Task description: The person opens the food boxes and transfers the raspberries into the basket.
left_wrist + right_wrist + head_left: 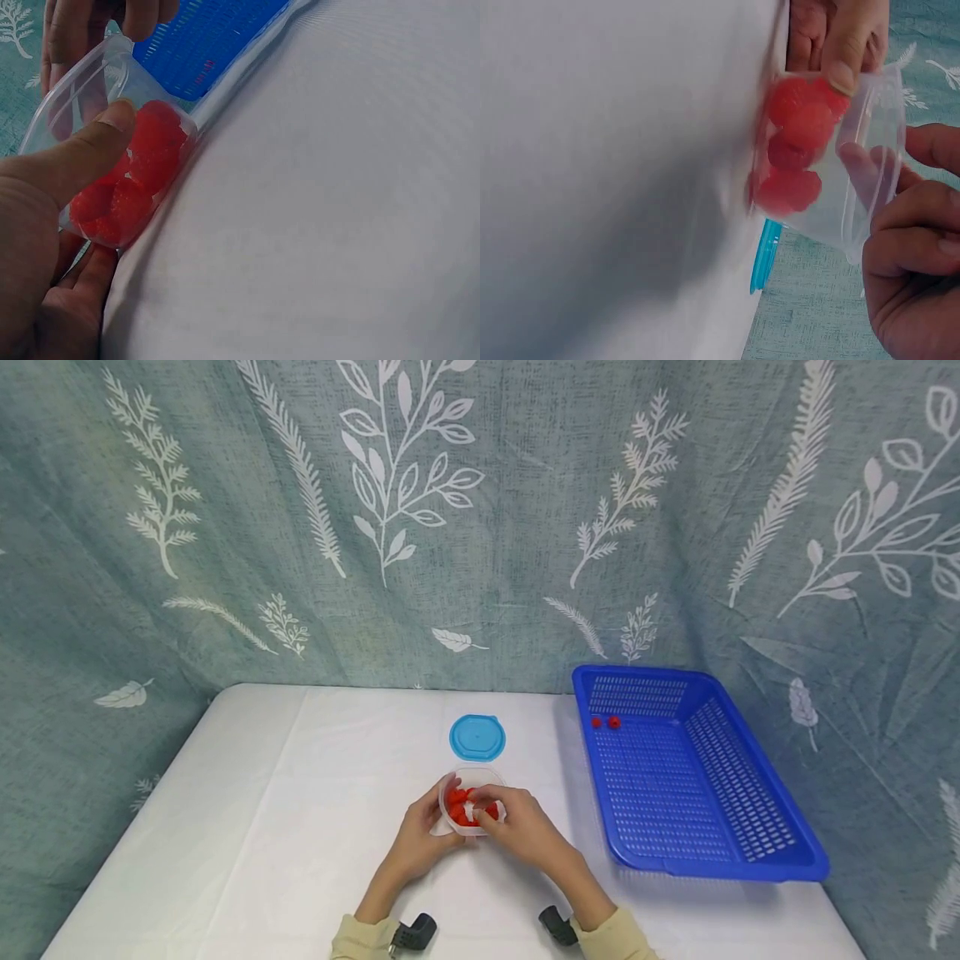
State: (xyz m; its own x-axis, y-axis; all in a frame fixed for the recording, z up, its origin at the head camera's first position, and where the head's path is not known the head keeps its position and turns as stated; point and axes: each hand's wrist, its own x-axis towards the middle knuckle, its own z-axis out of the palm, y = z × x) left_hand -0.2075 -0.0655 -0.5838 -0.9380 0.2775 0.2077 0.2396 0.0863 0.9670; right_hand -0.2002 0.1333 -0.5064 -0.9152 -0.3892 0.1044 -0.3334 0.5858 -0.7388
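My left hand [422, 837] grips a clear plastic tub [475, 775] from its left side, the thumb [105, 139] pressed along the outer wall. Several red berries [157, 146], bumpy like raspberries, lie at the bottom of the tub. Over the rim from the right comes my right hand [521, 828], its index finger and thumb reaching inside. Through the clear wall in the right wrist view, the fingertips [855, 165] show above the berries [799, 124] with nothing between them. The other fingers of that hand are bent outside the rim.
A blue lid [477, 737] lies flat just behind the tub. To the right stands a large blue slotted basket [660, 793], two small red berries [614, 722] in its far left corner. The white tabletop [315, 777] ends at a patterned curtain [495, 610] behind.
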